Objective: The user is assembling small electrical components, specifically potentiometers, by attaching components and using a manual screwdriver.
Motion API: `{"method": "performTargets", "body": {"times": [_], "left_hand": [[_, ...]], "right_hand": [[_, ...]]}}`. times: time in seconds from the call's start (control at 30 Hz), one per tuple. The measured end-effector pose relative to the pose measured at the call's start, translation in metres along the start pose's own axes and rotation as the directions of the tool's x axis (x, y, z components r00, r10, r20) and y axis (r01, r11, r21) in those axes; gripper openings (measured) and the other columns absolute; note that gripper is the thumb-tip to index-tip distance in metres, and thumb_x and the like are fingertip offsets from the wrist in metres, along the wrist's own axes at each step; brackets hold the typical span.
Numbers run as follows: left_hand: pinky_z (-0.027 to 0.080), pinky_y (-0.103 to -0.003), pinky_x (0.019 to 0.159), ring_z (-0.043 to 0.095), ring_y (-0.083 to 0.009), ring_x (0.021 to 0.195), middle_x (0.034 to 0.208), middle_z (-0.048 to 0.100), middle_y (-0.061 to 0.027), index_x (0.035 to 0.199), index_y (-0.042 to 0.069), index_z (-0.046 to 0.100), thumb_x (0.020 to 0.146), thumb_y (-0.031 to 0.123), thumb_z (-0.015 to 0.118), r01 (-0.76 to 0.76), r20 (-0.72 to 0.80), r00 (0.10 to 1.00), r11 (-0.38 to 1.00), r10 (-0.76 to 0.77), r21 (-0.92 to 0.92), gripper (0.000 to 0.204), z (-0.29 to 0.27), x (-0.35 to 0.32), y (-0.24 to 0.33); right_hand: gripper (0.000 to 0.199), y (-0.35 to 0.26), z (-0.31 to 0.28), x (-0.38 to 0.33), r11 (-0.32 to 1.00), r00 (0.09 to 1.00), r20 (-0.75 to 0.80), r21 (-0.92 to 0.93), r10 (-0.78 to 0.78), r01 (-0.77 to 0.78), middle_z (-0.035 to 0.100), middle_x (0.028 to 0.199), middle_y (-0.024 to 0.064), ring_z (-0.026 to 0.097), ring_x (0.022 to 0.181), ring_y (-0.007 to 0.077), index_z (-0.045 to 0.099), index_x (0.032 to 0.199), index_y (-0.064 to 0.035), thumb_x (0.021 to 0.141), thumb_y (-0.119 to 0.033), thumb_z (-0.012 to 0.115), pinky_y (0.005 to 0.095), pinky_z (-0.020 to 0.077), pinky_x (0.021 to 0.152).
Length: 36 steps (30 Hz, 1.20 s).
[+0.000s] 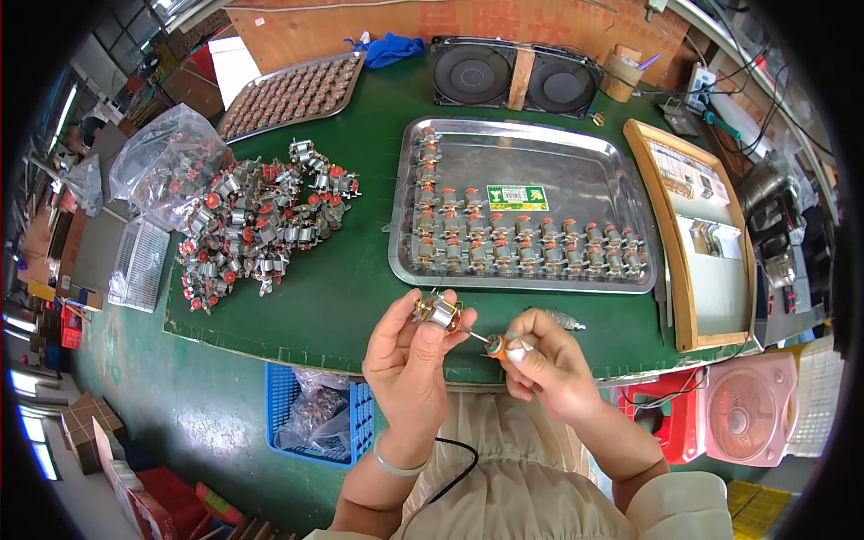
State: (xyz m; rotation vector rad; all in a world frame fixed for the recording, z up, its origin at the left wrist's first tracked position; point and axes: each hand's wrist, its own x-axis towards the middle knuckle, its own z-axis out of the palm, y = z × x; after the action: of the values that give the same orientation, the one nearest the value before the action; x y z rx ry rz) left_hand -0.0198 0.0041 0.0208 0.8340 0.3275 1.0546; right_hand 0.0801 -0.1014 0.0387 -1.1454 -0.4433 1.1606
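Above the table's near edge, my left hand (pixel 409 364) pinches a small silver motor (pixel 437 311) between thumb and fingers. My right hand (pixel 556 367) is closed round a hand tool (pixel 497 346) with a thin metal shaft and an orange-and-white handle. Its tip points at the motor's lower right side; whether they touch I cannot tell. Just beyond both hands, a metal tray (pixel 531 283) carries motors standing in rows along its left and near sides. A big heap of loose motors (pixel 256 220) with red parts lies to the left.
Another tray (pixel 346 103) full of motors sits at the far left, near a plastic bag (pixel 171 148). Two black fans (pixel 472 76) stand at the back. A wooden-framed case (pixel 688 310) is on the right. Below the table are a blue basket (pixel 362 423) and a pink fan (pixel 742 409).
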Motion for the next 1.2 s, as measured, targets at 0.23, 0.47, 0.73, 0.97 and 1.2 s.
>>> {"method": "performTargets", "body": {"times": [0.23,0.47,0.73,0.97,1.2], "left_hand": [[0.054,-0.034,0.073,0.062,-0.0297,0.086,0.102,0.058,-0.0214,0.116,-0.001,0.045,0.085,0.003,0.053,0.080,0.008,0.997,0.996,-0.080,-0.042,0.033,-0.005,0.003,0.007],[0.053,-0.029,0.071,0.062,-0.0211,0.083,0.100,0.060,-0.0159,0.109,0.001,0.054,0.079,-0.002,0.059,0.047,0.323,0.928,0.921,-0.183,0.388,0.030,-0.026,0.001,-0.004],[0.052,-0.025,0.068,0.062,-0.0152,0.076,0.095,0.062,-0.0113,0.104,0.002,0.059,0.074,-0.002,0.063,-0.114,0.371,0.893,0.670,-0.254,0.733,0.031,-0.028,0.002,-0.010],[0.052,-0.025,0.069,0.062,-0.0145,0.079,0.096,0.063,-0.0115,0.104,0.002,0.059,0.075,-0.002,0.063,-0.037,0.359,0.885,0.723,-0.298,0.690,0.030,-0.030,0.003,-0.010],[0.052,-0.024,0.068,0.063,-0.0127,0.076,0.093,0.065,-0.0110,0.101,0.002,0.062,0.075,-0.001,0.064,-0.068,0.327,0.908,0.679,-0.261,0.731,0.027,-0.028,0.002,-0.012]], "right_hand": [[0.019,-0.014,-0.015,0.004,0.972,0.999,-0.044,-0.233,0.024,-0.033,0.054,0.067,0.0029,0.048,0.053,0.0044,0.049,0.090,-0.0026,0.088,-0.021,0.053,0.0181,0.0340,0.038],[0.032,-0.047,-0.035,0.015,0.644,0.794,0.149,-0.507,-0.589,0.573,0.049,0.087,0.0036,0.050,0.071,0.0099,0.054,0.099,0.0001,0.071,0.001,0.068,0.0222,0.0426,0.060],[0.047,-0.039,-0.018,0.025,0.538,0.767,0.302,-0.570,-0.566,0.621,0.052,0.105,0.0142,0.055,0.092,0.0204,0.036,0.127,-0.0018,0.083,0.002,0.053,0.0306,0.0497,0.074],[0.043,-0.032,-0.018,0.035,0.512,0.716,0.265,-0.546,-0.646,0.663,0.057,0.097,0.0128,0.058,0.083,0.0173,0.043,0.121,-0.0009,0.079,0.006,0.054,0.0273,0.0510,0.065],[0.042,-0.034,-0.017,0.041,0.654,0.852,0.140,-0.582,-0.505,0.484,0.058,0.099,0.0131,0.060,0.085,0.0157,0.044,0.120,-0.0009,0.079,0.007,0.054,0.0258,0.0515,0.064]]}}
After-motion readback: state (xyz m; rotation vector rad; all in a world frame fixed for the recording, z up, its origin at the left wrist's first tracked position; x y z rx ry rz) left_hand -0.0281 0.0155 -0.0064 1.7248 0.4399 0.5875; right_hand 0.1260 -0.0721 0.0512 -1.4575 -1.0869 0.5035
